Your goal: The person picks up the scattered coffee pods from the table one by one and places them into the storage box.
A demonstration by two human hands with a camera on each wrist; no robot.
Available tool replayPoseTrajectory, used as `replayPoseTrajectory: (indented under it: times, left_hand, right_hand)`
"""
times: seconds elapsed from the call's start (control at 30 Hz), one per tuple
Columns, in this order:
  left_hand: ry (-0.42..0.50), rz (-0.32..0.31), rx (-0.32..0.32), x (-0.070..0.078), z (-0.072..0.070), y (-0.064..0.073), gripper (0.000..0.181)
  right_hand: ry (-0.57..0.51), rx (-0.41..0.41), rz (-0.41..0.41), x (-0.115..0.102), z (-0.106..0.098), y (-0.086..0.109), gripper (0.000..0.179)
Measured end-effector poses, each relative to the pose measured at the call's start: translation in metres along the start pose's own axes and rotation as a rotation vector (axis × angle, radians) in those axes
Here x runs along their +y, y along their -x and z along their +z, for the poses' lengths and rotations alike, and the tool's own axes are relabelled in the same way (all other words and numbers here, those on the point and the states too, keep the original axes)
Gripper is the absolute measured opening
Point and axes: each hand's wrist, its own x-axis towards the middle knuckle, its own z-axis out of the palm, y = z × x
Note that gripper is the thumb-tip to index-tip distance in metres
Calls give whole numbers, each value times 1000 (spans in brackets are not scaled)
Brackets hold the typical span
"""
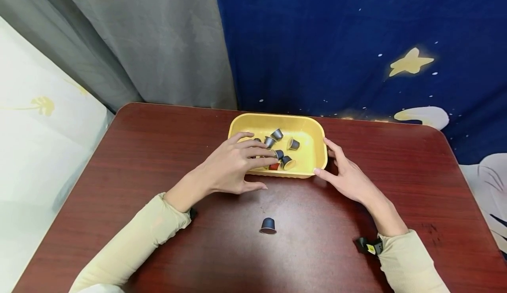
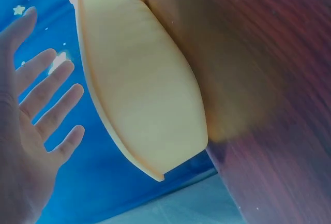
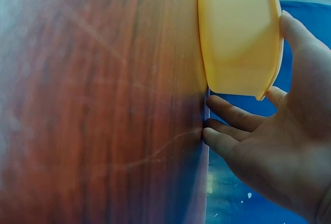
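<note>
A yellow plastic tray (image 1: pixel 306 130) stands toward the back of the table. Several coffee capsules lie in its left and middle part, among them a dark one (image 1: pixel 293 144), a grey one (image 1: pixel 270 141) and, partly covered, a red one (image 1: pixel 274 166). My left hand (image 1: pixel 241 159) is spread over the tray's left part with fingers apart, hiding some capsules; its thumb is outside the near rim. My right hand (image 1: pixel 344 174) holds the tray's right end, thumb at the near corner of the rim and index finger at the end. One dark blue capsule (image 1: pixel 268 225) sits rim down on the table in front.
The brown wooden table (image 1: pixel 166 134) has rounded far corners. Behind it hang a grey curtain (image 1: pixel 158 42) and a blue curtain (image 1: pixel 317 42) with stars, close to the tray's far side. Dark straps with small devices circle both wrists.
</note>
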Motion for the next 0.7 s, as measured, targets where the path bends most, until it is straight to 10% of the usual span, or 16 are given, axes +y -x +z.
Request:
replayPoseTrajectory:
  times: [0.7]
  left_hand:
    - [106, 36, -43, 36, -8, 10, 74]
  right_hand:
    - [7, -9, 4, 0, -1, 0, 90]
